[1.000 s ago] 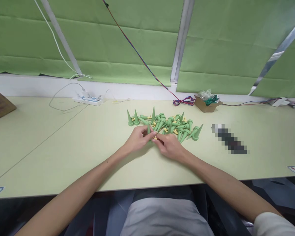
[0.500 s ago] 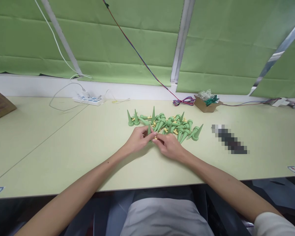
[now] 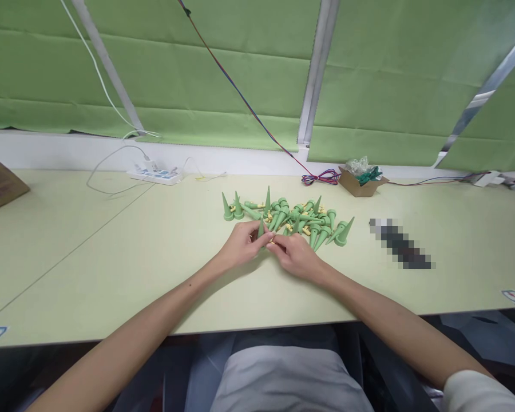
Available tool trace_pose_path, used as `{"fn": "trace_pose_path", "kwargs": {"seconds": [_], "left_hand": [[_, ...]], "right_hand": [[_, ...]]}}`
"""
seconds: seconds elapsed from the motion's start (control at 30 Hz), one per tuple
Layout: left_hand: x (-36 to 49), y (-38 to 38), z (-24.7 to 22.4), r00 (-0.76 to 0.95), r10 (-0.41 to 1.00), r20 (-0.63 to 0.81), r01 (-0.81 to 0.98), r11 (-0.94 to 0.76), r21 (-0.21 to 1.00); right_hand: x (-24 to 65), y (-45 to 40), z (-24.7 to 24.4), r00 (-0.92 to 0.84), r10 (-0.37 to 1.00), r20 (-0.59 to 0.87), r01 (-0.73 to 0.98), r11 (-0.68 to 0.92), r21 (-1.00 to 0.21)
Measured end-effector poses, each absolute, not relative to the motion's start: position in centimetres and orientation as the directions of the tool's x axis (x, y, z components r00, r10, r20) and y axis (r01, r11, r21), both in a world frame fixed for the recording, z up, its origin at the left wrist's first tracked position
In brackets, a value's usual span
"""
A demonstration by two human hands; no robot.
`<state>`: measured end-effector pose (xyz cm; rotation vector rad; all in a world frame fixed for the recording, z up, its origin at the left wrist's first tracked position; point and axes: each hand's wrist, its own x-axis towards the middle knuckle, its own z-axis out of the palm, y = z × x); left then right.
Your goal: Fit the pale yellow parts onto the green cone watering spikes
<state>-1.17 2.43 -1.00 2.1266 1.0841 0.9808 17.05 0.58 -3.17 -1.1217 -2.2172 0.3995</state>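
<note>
Nudged slightly rightward, green cone [image 3: 261, 228] held within curled left hand [image 3: 242, 245], right hand [image 3: 298, 255] pinching yellow piece [image 3: 272, 241].

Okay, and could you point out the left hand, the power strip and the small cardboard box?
Left hand [image 3: 239, 244]: head view, on the back of the hand.
Power strip [image 3: 165, 179]: head view, on its white body.
Cardboard box [image 3: 363, 189]: head view, on its brown outer wall.

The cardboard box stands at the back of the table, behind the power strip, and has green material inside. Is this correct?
Not quite: the head view shows the cardboard box right of the power strip; the rest is right.
</note>
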Motion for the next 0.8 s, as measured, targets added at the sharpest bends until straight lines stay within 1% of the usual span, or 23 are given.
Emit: {"fn": "trace_pose_path", "kwargs": {"seconds": [0.17, 0.33, 0.43, 0.5, 0.57, 0.63, 0.8], "left_hand": [[-1.04, 2.62, -1.18, 0.376, 0.848, 0.374, 0.447, -0.519, 0.729], [-0.94, 2.95, -1.10, 0.290, 0.870, 0.400, 0.467, -0.493, 0.734], [-1.00, 3.00, -0.85, 0.235, 0.895, 0.380, 0.442, -0.447, 0.778], [-1.08, 2.98, -0.69, 0.217, 0.924, 0.316, 0.394, -0.379, 0.837], [-1.16, 2.97, -0.57, 0.235, 0.944, 0.234, 0.336, -0.304, 0.891], [-1.25, 2.98, -0.51, 0.279, 0.943, 0.181, 0.283, -0.261, 0.923], [-1.42, 3.13, -0.71, 0.390, 0.910, 0.139, 0.211, -0.235, 0.949]], "right_hand": [[16.92, 0.67, -3.17, -0.425, 0.822, 0.378, 0.630, 0.569, -0.529], [16.97, 0.71, -3.06, -0.380, 0.834, 0.400, 0.628, 0.550, -0.551], [17.02, 0.74, -2.97, -0.340, 0.838, 0.428, 0.627, 0.541, -0.560], [17.01, 0.77, -2.97, -0.312, 0.833, 0.458, 0.622, 0.543, -0.564], [16.99, 0.79, -3.00, -0.290, 0.824, 0.487, 0.612, 0.551, -0.567], [16.96, 0.80, -3.03, -0.270, 0.815, 0.512, 0.597, 0.559, -0.575], [16.94, 0.75, -2.95, -0.249, 0.799, 0.548, 0.547, 0.583, -0.601]]}}
